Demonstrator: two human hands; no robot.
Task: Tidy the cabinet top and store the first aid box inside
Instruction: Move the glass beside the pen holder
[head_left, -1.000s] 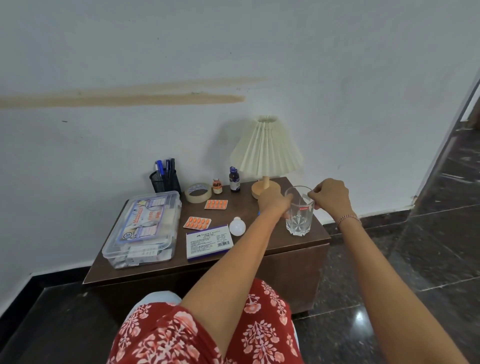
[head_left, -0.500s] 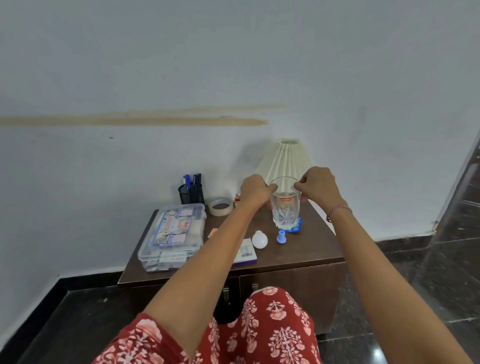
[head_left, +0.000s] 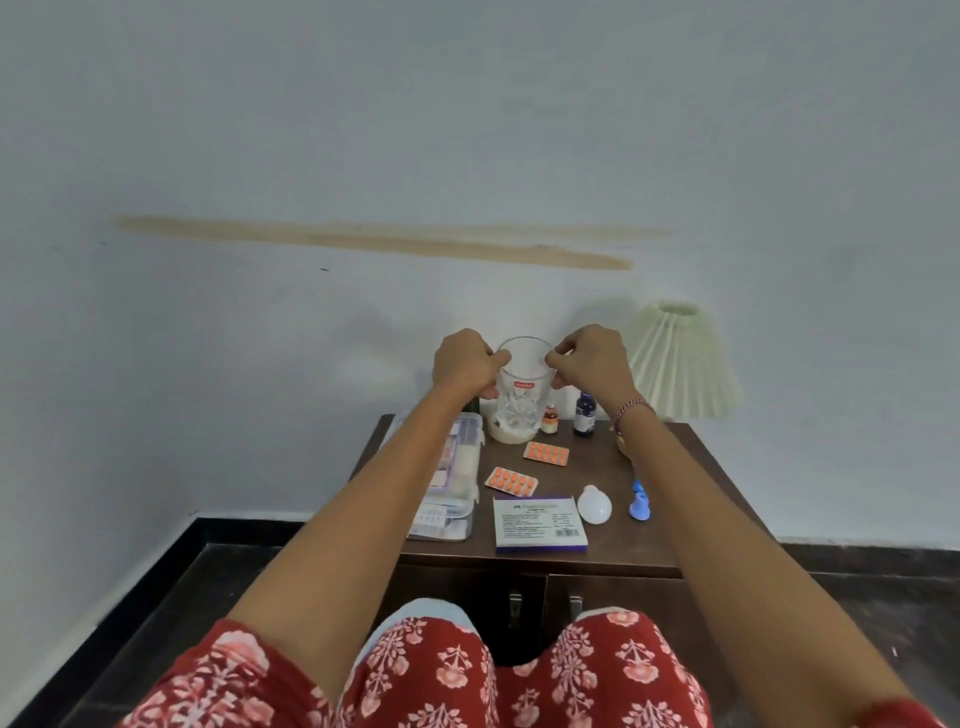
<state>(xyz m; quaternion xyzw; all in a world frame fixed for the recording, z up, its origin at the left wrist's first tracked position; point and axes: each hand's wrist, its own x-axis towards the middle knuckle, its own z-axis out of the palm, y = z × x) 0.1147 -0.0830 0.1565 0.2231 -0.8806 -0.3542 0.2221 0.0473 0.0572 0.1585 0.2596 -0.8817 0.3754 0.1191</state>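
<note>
In the head view, a clear glass tumbler (head_left: 522, 395) is held up over the back of the cabinet top (head_left: 597, 467), its rim pinched by the curled fingers of the left hand (head_left: 462, 364) and the right hand (head_left: 592, 361). The transparent first aid box (head_left: 457, 499) is seen lying on the left part of the top, partly hidden by the left forearm. Orange blister strips (head_left: 511, 480), a medicine carton (head_left: 540, 522) and a white bulb (head_left: 595, 503) are laid to its right.
</note>
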